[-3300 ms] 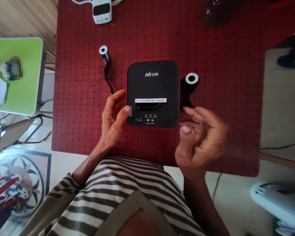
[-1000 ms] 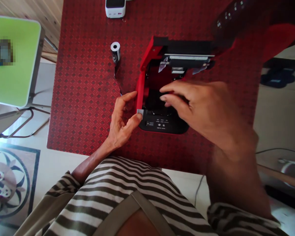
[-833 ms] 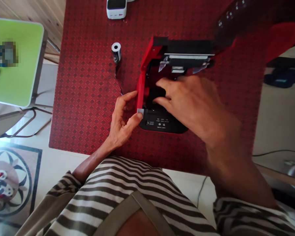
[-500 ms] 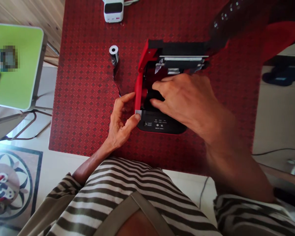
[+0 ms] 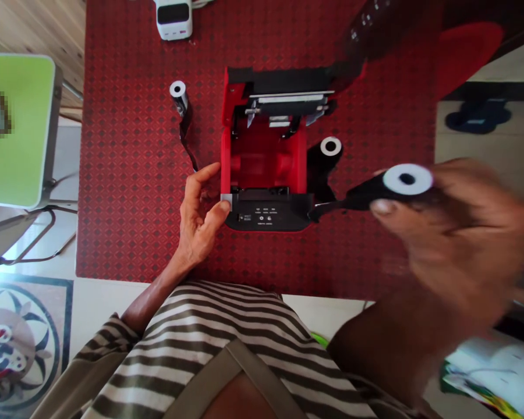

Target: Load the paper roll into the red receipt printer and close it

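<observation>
A red and black label printer (image 5: 268,212) stands on the table with its lid raised and its red inner bay bare. My left hand (image 5: 201,212) grips its front left corner, thumb pressed by a small silver patch. To the right of the printer my right hand (image 5: 458,215), slightly blurred, holds up a paper roll (image 5: 407,179) with a white end and dark outer face. From this roll a dark strip trails left to the printer's front right corner. A second dark roll (image 5: 330,146) stands beside the printer's right wall. A third roll (image 5: 178,90) stands at the left, its strip partly unwound.
A white device (image 5: 174,20) with a dark screen sits at the back of the red patterned table (image 5: 131,174). A green-topped table (image 5: 21,151) is at the left. At the upper right, a dark glossy object (image 5: 371,29) extends behind the printer.
My right hand has come out of the printer's bay and moved right with a paper roll in it. The second roll now shows beside the printer. My left hand keeps its hold.
</observation>
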Demonstrator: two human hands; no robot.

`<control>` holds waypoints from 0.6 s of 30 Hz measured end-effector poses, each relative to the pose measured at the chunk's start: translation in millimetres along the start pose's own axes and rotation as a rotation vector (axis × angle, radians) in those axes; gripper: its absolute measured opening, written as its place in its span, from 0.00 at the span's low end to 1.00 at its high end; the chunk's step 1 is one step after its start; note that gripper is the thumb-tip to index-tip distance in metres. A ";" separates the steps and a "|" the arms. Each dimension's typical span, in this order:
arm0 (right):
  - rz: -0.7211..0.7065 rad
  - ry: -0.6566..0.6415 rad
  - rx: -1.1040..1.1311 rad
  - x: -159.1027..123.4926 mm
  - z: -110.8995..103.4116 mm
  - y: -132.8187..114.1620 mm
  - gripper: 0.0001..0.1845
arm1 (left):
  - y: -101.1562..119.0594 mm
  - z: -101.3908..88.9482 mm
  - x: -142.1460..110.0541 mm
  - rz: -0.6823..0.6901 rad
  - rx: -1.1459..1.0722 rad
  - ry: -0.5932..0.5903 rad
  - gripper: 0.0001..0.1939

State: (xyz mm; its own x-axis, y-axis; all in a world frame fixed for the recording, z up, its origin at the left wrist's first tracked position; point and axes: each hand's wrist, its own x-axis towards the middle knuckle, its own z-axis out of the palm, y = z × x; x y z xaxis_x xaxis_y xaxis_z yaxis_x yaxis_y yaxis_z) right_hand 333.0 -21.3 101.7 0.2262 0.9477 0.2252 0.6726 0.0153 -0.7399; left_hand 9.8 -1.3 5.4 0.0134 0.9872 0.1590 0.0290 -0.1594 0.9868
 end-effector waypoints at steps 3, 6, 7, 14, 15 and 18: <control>0.055 -0.060 0.076 -23.8 18.4 29.0 0.10 | 3.6 -1.6 3.3 0.029 0.012 -0.005 0.30; 0.033 -0.147 0.026 -35.6 42.5 34.1 0.09 | 6.1 -2.5 6.8 0.063 0.007 -0.004 0.27; 0.024 -0.158 0.002 -36.2 48.9 32.4 0.09 | 6.5 -2.5 7.7 0.072 0.004 0.001 0.27; -0.063 -0.180 -0.096 -24.1 62.1 24.2 0.11 | 5.9 -2.2 9.8 0.073 -0.018 -0.002 0.27; -0.061 -0.185 -0.096 -23.0 62.1 24.7 0.11 | 5.8 -2.3 9.7 0.075 -0.019 0.000 0.27; -0.043 -0.207 -0.112 -21.1 62.9 26.9 0.10 | 6.4 -2.9 9.4 0.067 -0.020 -0.003 0.27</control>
State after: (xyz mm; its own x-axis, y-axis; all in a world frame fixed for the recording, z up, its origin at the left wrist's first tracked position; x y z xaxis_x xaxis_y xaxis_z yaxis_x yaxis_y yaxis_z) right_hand 302.0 -20.8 37.2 0.0537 0.9923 0.1115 0.7548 0.0327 -0.6551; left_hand 7.2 7.0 13.3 0.0177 0.9743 0.2246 0.0081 -0.2248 0.9744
